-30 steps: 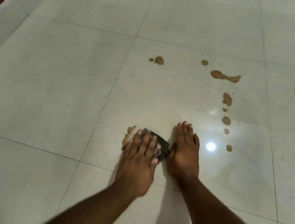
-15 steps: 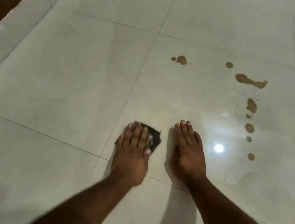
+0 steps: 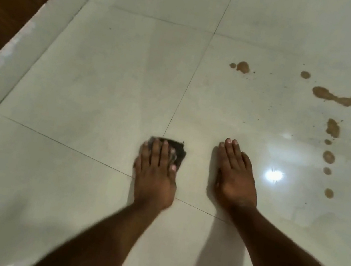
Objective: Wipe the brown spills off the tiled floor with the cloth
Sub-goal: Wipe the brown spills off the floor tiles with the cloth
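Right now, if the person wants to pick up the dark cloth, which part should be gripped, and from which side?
Probably the far right corner of the cloth. It lies flat on the tiled floor under the left hand, and only that far edge shows beyond the fingers. Pinch it from above; the right hand rests nearby.

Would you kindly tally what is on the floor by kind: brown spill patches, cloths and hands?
Brown spill patches: 9, from the pair at top centre to the long smear and the lowest spot.
Cloths: 1, the dark cloth under the left hand.
Hands: 2, left and right hand, both flat.
Total: 12.
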